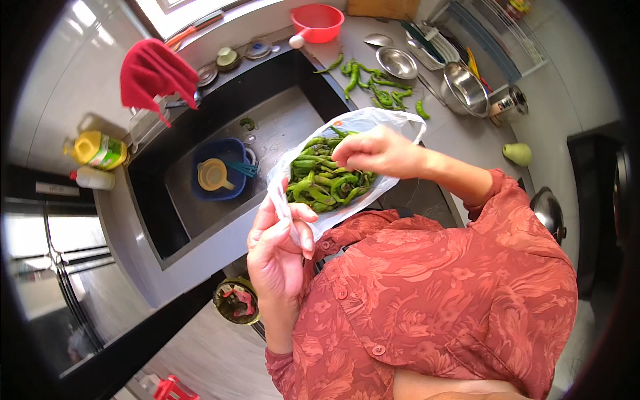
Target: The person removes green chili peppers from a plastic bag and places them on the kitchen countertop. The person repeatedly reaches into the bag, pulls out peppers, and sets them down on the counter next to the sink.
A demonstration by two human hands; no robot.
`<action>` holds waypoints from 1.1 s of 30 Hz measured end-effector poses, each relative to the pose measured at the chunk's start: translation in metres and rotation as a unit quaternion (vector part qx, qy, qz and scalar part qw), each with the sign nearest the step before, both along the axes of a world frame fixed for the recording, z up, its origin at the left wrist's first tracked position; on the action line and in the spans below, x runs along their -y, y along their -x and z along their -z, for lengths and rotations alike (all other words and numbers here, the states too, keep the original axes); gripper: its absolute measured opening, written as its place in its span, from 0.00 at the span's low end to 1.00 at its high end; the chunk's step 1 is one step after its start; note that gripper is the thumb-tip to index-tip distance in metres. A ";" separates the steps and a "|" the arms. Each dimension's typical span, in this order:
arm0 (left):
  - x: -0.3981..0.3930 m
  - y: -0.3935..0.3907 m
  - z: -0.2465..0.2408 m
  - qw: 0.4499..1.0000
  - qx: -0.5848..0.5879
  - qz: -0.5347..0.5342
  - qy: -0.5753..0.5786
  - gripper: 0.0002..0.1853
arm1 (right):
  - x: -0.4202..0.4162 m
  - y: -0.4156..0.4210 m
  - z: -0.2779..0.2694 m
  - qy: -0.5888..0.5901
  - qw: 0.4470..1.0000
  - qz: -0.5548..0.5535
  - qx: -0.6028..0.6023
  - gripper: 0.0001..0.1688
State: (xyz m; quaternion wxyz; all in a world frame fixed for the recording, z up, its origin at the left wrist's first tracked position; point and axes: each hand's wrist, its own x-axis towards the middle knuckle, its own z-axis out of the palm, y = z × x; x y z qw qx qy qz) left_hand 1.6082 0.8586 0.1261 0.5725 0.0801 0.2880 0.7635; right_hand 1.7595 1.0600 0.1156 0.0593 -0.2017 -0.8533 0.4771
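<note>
A white translucent plastic bag (350, 212) hangs open in front of my chest, full of long green peppers (320, 185). My left hand (280, 250) grips the near left part of its rim between thumb and fingers. Over the bag's mouth is my right hand (375, 152), its curled fingertips at the peppers; whether they pinch one is hidden. More loose green peppers (385, 95) lie scattered on the grey countertop (440, 132) beyond the bag.
Left of the bag, a dark sink (295, 112) holds a blue basin (200, 192) with a yellow ladle (212, 172). A red plastic strainer (320, 22), metal bowls (465, 90) and a pear (517, 154) stand on the counter. Below sits a waste bin (235, 302).
</note>
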 end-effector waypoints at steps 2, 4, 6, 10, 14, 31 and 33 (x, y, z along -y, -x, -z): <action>-0.002 0.004 -0.001 1.000 -0.011 0.005 0.002 0.28 | -0.006 -0.006 0.047 -0.223 0.974 -0.016 0.049 0.13; -0.003 0.006 -0.001 1.000 -0.015 0.006 0.008 0.29 | -0.013 -0.014 0.071 -0.289 0.935 -0.001 0.205 0.16; -0.004 0.004 0.001 1.000 -0.012 0.006 0.010 0.30 | -0.015 -0.021 0.087 -0.206 0.944 0.004 0.259 0.19; -0.008 -0.001 0.000 1.000 -0.008 0.010 0.012 0.31 | -0.011 -0.032 0.092 -0.155 0.956 -0.034 0.247 0.31; -0.011 -0.004 -0.002 0.999 -0.030 0.002 0.036 0.33 | -0.011 -0.027 0.089 -0.092 0.980 -0.071 0.163 0.33; -0.021 0.004 -0.007 0.996 -0.081 -0.036 0.029 0.33 | -0.022 0.009 0.102 -0.116 0.991 0.041 -0.049 0.14; -0.020 0.005 -0.007 0.996 -0.079 -0.038 0.032 0.33 | -0.038 0.008 0.117 -0.194 0.977 -0.077 0.050 0.12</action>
